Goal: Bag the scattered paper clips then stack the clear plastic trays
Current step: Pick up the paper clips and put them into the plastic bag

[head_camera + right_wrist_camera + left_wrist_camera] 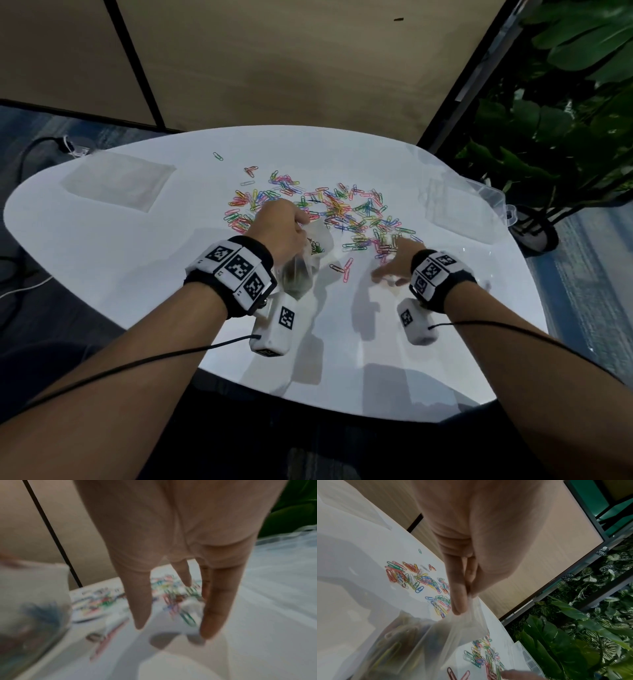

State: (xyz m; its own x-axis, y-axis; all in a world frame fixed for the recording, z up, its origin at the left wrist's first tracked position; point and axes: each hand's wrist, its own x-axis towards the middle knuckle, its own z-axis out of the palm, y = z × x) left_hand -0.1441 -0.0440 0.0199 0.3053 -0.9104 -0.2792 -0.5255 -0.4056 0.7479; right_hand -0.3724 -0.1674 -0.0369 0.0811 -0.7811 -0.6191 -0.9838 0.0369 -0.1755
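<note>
Pinching the clear bag (464, 626) by its rim with the left hand (279, 229) (some clips already inside); reaching the right hand (399, 262), fingers spread and holding nothing, toward paper clips (342, 209) scattered just beyond on the surface (120, 246).

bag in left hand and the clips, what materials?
Bag: thin clear plastic film, likely polyethylene; it creases and clips show through. Left hand pinches its rim. Paper clips: likely colour-coated wire, judging by the bright mixed colours; metal core not visible.
</note>
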